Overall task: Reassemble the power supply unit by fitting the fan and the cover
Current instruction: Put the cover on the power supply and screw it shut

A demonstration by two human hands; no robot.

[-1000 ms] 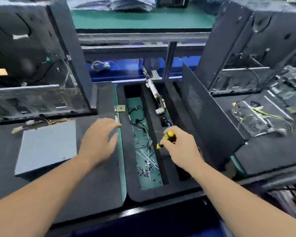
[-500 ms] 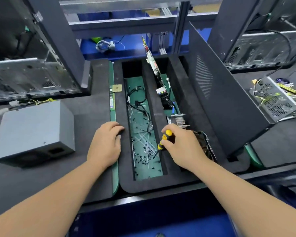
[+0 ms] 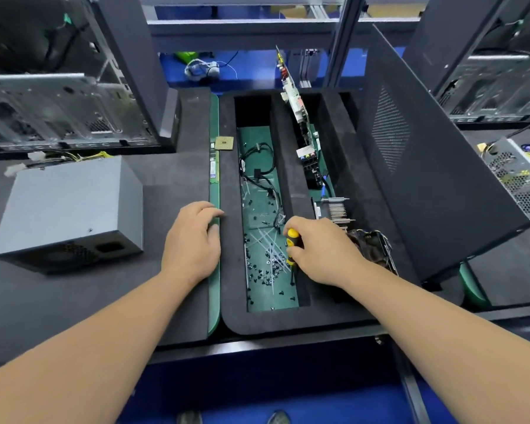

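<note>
The grey sheet-metal power supply unit sits on the dark foam mat of the desk, well to the left of both hands, with its cover on and its vented face with the socket turned toward the person. A bundle of yellow and black wires trails from its back edge. It looks like a stiff, fairly heavy box with smooth sides, so I would expect it to need a hold across two opposite faces or from beneath, away from the thin bent edges and the wires.

The left hand rests palm down on the mat, fingers loosely curled at the green edge strip, holding nothing. The right hand grips a yellow-and-black-handled screwdriver, its dark shaft pointing down into the black foam tray.

That tray has long slots. The left slot, green-floored, holds a scatter of small dark screws, pale cable ties and some black cables further back. The next slot holds a circuit board standing on edge, and nearer the hand a finned metal heatsink. Under the right wrist lies a dark framed part that may be the fan, though I cannot tell. A perforated black case panel leans against the tray's right side.

The screws are tiny and will roll; pinching one out from the pile looks fiddly.
</note>
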